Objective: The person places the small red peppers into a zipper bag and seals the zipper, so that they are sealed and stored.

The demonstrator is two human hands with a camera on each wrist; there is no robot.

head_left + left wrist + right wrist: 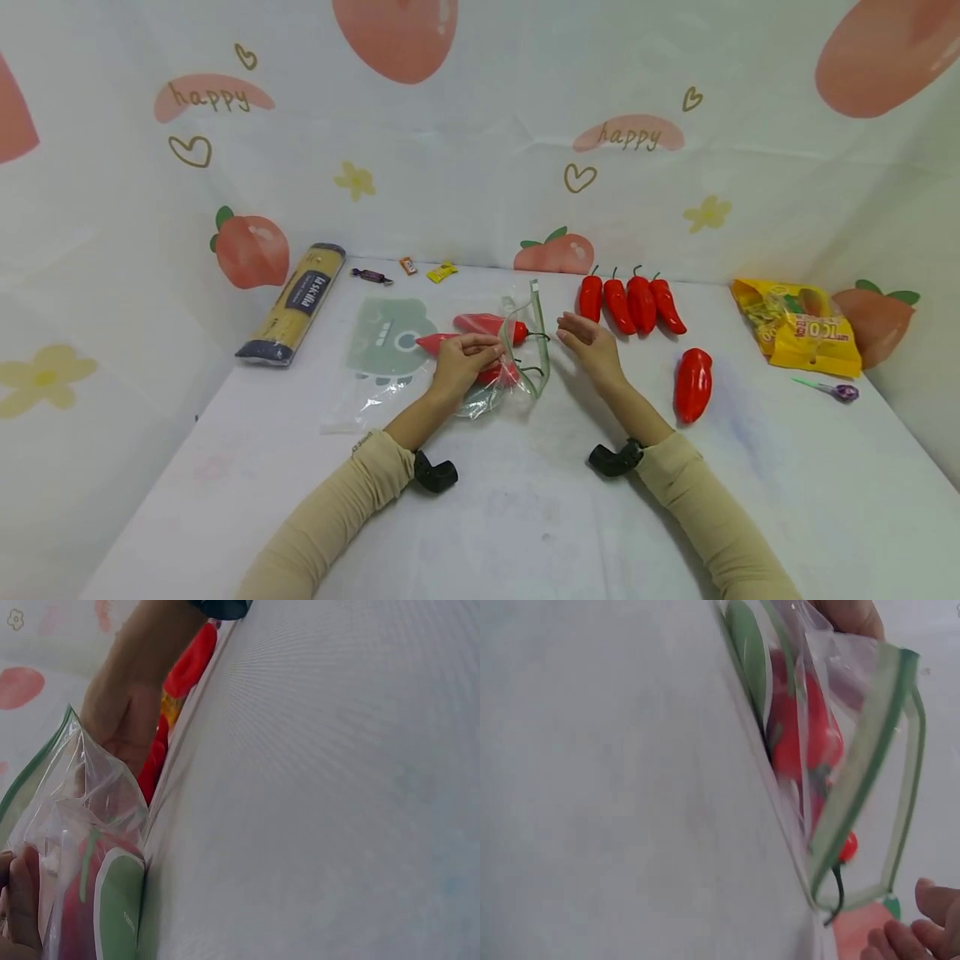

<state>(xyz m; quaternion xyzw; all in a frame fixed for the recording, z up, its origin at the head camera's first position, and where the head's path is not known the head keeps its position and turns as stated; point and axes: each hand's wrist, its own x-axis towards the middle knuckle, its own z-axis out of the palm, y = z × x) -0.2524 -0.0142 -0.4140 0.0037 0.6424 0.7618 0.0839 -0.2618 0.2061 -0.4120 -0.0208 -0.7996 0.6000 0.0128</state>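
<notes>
A clear zip bag [390, 329] with a green printed figure lies flat, its green-edged mouth [538, 325] standing open to the right. Inside are red peppers [487, 323]; one dark stem pokes out at the mouth. With thumb and fingers my left hand [463, 367] pinches the bag's upper film near the mouth, partly covering a pepper. My right hand [596, 350] hovers just right of the mouth, fingers extended and holding nothing. The right wrist view shows this hand [930, 930] apart from the green zip edge [870, 765].
Several red peppers [640, 304] lie in a row behind the right hand, and a single one [693, 386] lies nearer. Farther right are a yellow candy bag [806, 329] and a lollipop [843, 392]. Pasta [296, 304] and small wrapped candies [442, 272] lie at back left.
</notes>
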